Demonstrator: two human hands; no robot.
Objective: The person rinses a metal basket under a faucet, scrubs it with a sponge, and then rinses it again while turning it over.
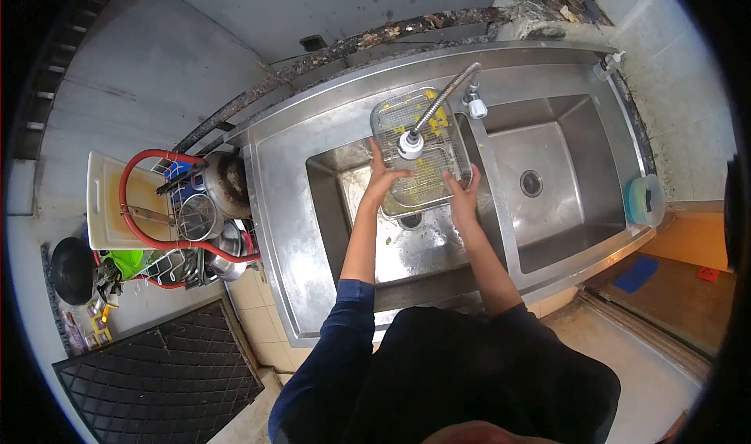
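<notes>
Metal mesh basket (427,179), flecked yellow, held between two bare hands!
Left hand (381,179) clasps one side, thumb spread well away from the fingers; right hand (463,198) grips the opposite side, fingers seemingly curled round the edge, though partly hidden. Spray head (410,145) hangs over the mesh between both hands, and a sink basin (411,258) sits right beneath them.

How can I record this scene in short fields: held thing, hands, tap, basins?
held thing: wire mesh ware with yellow bits; one piece or two, unclear
left hand: grips its left side
right hand: grips its right side
tap: flexible neck, white head over the ware
left basin: below the ware
right basin: drain visible
</notes>
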